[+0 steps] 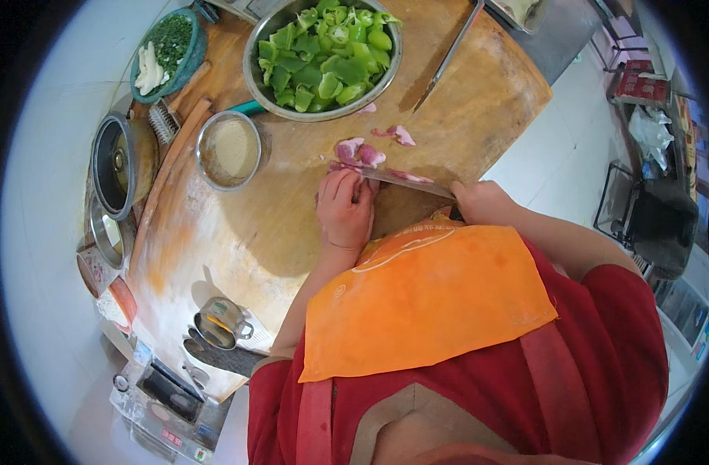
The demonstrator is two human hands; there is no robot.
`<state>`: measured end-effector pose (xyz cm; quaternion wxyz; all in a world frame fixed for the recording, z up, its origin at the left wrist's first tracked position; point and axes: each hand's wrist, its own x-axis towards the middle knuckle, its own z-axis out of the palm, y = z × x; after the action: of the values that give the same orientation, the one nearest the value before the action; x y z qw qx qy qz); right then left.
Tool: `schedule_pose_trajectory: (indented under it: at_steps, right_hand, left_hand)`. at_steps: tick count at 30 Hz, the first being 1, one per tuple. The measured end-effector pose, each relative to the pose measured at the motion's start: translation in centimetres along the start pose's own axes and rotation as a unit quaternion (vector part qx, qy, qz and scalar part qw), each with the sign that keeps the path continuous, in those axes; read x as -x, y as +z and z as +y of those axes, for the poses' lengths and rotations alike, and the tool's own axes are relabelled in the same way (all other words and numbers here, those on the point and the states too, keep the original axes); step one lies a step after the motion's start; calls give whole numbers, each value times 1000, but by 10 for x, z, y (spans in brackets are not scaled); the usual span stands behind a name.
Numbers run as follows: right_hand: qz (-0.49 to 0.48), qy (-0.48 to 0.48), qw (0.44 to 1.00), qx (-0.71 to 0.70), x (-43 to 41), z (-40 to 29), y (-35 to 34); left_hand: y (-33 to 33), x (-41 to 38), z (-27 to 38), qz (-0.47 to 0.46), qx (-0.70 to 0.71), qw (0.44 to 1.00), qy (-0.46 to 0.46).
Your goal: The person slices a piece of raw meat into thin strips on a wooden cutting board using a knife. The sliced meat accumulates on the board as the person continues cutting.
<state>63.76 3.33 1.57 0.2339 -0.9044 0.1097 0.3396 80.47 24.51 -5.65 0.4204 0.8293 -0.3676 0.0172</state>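
My right hand grips the handle end of a kitchen knife, its blade reaching left across the wooden worktop. At the blade's far end, my left hand presses down with bent fingers on raw meat, most of it hidden under the hand. A thin strip of meat lies along the blade. Just beyond the blade rest pink chunks of raw meat, and smaller scraps lie farther off.
A metal bowl of cut green peppers stands at the back, with a bowl of tan powder to its left. A long thin metal tool lies back right. Along the left edge are a rolling pin, a pot and a glass mug.
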Motion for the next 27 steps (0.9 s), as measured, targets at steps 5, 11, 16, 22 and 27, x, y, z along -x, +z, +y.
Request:
schedule_pose_trajectory:
  at_steps: [5, 11, 16, 22, 27]
  right_hand:
    - [65, -19, 998, -1, 4, 15, 2]
    - [186, -111, 976, 33, -22, -1, -17]
    - [265, -199, 940, 83, -24, -1, -31]
    - [295, -254, 913, 121, -32, 33, -16]
    - [254, -320, 901, 142, -13, 48, -25]
  left_hand:
    - [-7, -4, 6, -12, 77, 993, -93]
    - [-39, -34, 67, -70, 22, 990, 117]
    - [-26, -35, 80, -293, -46, 948, 117]
    - [0, -47, 66, -368, -38, 929, 0]
    - [14, -54, 30, -316, -82, 939, -110]
